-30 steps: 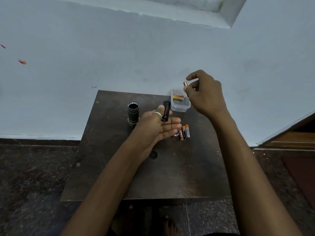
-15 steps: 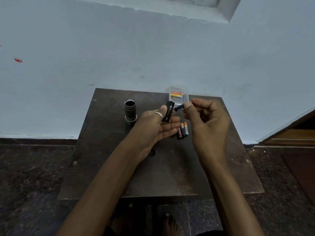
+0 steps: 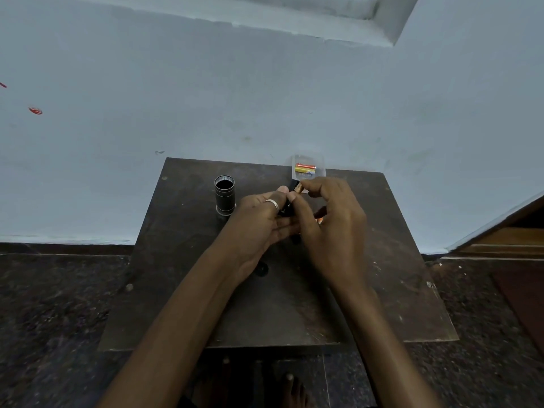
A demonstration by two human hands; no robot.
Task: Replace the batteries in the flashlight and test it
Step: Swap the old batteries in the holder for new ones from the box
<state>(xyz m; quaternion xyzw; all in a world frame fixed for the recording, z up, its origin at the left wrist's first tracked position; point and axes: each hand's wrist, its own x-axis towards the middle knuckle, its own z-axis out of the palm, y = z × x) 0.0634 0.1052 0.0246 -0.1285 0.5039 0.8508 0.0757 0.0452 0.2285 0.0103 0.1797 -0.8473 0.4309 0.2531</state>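
- A scuffed dark wooden table [image 3: 176,290] meets a pale blue painted wall [image 3: 265,98].
- A black cylindrical flashlight tube [image 3: 225,195] stands upright on it.
- The left hand [image 3: 259,219] fingers grip a black battery holder [image 3: 284,212]; the right hand [image 3: 332,225] fingers pinch a copper-tipped battery [image 3: 298,188].

Our right hand [image 3: 332,228] has dropped in against our left hand [image 3: 259,219]; its battery [image 3: 298,188] now sits at the far tip of the black holder [image 3: 287,209] gripped there.

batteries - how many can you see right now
4 visible: orange battery and yellow battery in the clear box; copper-tipped battery pinched by the right hand at the left hand's black holder; an orange tip on the table under the right hand. More may be hidden.
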